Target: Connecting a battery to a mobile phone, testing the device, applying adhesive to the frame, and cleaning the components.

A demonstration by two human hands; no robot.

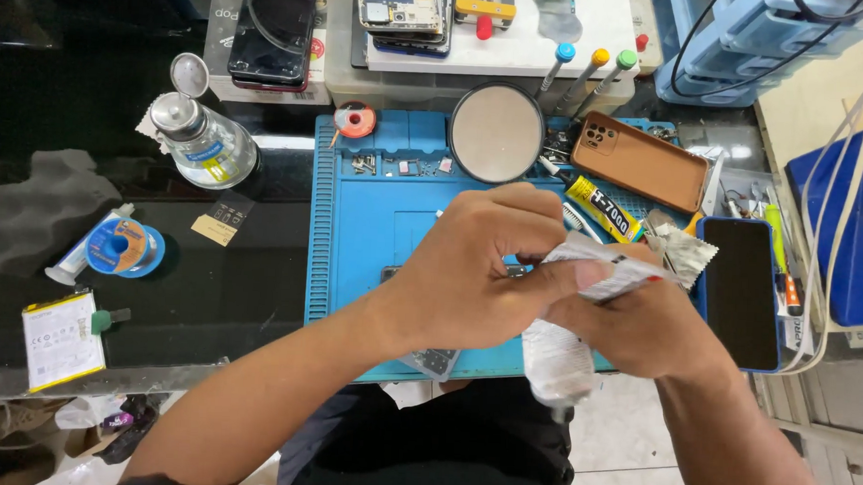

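Gripping a crinkled white plastic wrapper [585, 278] at the centre of the frame, both hands meet over the lower edge of the blue work mat [374, 221]. The left hand [469, 273] pinches the wrapper's upper part with fingers clenched on it; the right hand [641, 324] holds it from below, its loose end hanging down past the bench edge. Just above the hands lie a round mirror [495, 133], a yellow glue tube [603, 208] and a brown phone case [639, 160]. A dark phone [740, 290] lies at centre right.
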